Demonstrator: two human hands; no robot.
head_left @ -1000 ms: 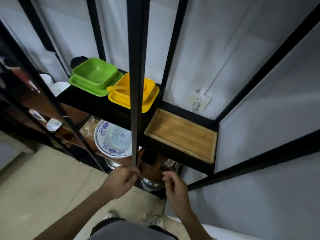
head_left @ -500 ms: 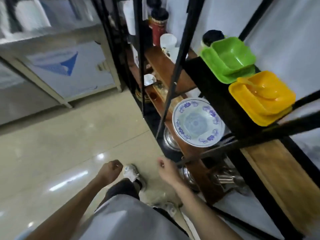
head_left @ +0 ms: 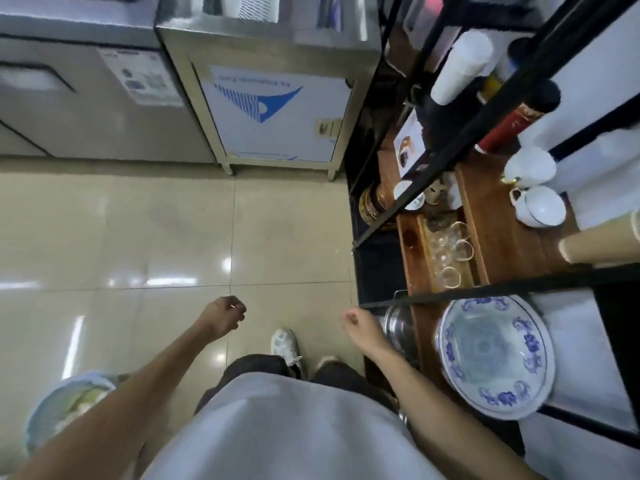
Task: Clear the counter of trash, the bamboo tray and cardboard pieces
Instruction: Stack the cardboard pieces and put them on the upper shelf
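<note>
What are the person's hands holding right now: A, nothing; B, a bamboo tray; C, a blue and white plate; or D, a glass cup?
A: the left hand and the right hand are both loosely curled and hang empty over the tiled floor, apart from the plate on the shelf.

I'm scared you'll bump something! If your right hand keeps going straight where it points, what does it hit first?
Probably nothing soon: the right hand points over bare floor tiles toward the steel cabinet. Depth is unclear; the rack stays beside it.
</note>
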